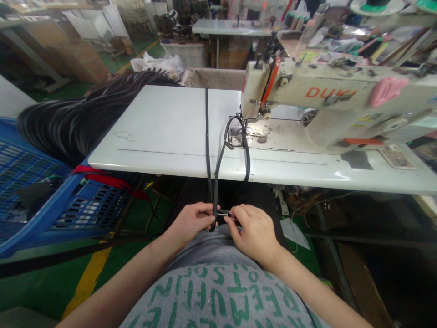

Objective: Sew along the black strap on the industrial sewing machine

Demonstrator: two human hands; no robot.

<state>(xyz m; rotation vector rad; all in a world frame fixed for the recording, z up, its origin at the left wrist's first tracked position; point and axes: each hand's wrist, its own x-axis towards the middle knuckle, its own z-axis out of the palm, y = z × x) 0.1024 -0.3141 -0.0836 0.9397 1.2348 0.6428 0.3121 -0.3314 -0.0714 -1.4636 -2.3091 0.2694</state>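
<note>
My left hand (190, 223) pinches a narrow black strap (216, 193) between thumb and fingers, just in front of the table edge. From there the strap runs up over the white sewing table (164, 123) and loops near the needle of the sewing machine (307, 91). In my right hand (255, 230) is a small pair of thread snips (224, 213), mostly covered by the fingers. Their metal blades point left, close beside the strap; whether they touch it I cannot tell. Another length of black strap (207, 132) lies across the table to the left of the loop.
A thick bundle of black straps (78, 114) hangs at the table's left. Below it stands a blue plastic basket (41, 218) with a red band (102, 176). A pink object (388, 91) sits on the machine. Behind are a second sewing table (235, 27) and cardboard boxes (73, 57).
</note>
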